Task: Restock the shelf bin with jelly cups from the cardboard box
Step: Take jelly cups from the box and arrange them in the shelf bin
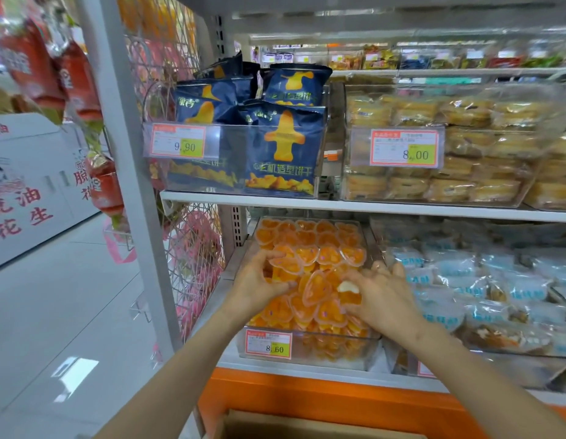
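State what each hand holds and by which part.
Both the left hand and right hand press on orange heart-shaped plastic jelly cups in the clear shelf bin; exact grip cannot be told.

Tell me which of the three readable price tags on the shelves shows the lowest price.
The 8.00 tag, on the clear bin of golden pastries on the upper shelf, right. The tag on the jelly cup bin reads 8.60 and the biscuit bin's tag reads 9.90.

You are seeing price tags reading 8.60 on the jelly bin [307, 351], 9.90 at eleven o'clock, 8.00 at one o'clock.
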Available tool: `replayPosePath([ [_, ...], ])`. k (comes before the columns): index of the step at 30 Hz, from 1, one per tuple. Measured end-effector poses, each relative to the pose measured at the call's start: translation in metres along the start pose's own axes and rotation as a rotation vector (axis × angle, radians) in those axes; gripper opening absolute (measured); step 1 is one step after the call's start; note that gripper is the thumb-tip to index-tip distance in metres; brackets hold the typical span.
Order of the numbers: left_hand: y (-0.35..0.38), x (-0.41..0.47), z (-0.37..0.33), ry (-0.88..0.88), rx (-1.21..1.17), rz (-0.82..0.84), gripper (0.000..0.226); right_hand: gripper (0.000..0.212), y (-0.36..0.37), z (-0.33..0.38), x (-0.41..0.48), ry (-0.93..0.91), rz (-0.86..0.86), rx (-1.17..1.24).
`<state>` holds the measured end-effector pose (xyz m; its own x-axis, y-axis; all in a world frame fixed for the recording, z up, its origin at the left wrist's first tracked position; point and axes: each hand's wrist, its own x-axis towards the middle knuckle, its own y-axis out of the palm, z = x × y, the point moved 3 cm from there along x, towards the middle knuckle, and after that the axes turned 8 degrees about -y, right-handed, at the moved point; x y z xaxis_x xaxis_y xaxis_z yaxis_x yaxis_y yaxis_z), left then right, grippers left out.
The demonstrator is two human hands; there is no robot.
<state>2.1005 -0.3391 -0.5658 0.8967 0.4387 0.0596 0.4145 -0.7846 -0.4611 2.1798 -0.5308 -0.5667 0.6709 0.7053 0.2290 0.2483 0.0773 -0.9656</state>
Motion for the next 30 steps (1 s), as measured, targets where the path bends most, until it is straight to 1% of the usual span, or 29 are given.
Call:
replayPosePath([
  [3,0.003,0.002,0.002,0.011,0.027,-0.011,0.059,0.057,-0.001,-0.001,0.002,-0.024,0.008,-0.028],
  [5,0.003,0.003,0.003,0.044,0.090,-0.055,0.065,0.059,-0.005,-0.001,0.002,-0.020,-0.014,0.002],
  [8,-0.006,0.007,0.004,0.055,0.243,-0.159,0.066,0.050,-0.009,-0.002,0.003,-0.029,-0.094,0.093],
  [11,-0.017,0.015,0.010,0.041,0.301,-0.225,0.067,0.040,-0.012,-0.004,0.003,-0.040,-0.176,0.184],
  [14,-0.024,0.020,0.015,0.013,0.334,-0.236,0.068,0.033,-0.010,-0.006,0.002,-0.040,-0.222,0.244],
  [17,-0.026,0.022,0.014,0.040,0.392,-0.233,0.065,0.028,-0.010,-0.006,0.000,-0.052,-0.288,0.293],
  [19,-0.025,0.020,0.011,0.067,0.385,-0.175,0.063,0.026,-0.011,-0.003,-0.002,-0.068,-0.286,0.313],
  [21,-0.020,0.015,0.007,0.084,0.304,-0.054,0.061,0.025,-0.012,0.002,-0.002,-0.098,-0.290,0.400],
  [24,-0.008,0.006,0.000,0.126,0.164,0.128,0.061,0.029,-0.014,0.012,0.003,-0.095,-0.306,0.766],
  [26,0.000,0.000,-0.001,0.104,0.063,0.174,0.063,0.038,-0.014,0.020,0.006,-0.077,-0.276,0.931],
  [28,0.005,-0.002,-0.001,0.073,-0.031,0.189,0.063,0.049,-0.011,0.026,0.009,-0.082,-0.220,0.974],
  [30,0.005,-0.004,-0.003,0.037,-0.133,0.203,0.056,0.054,-0.009,0.028,0.010,-0.105,-0.192,1.001],
])
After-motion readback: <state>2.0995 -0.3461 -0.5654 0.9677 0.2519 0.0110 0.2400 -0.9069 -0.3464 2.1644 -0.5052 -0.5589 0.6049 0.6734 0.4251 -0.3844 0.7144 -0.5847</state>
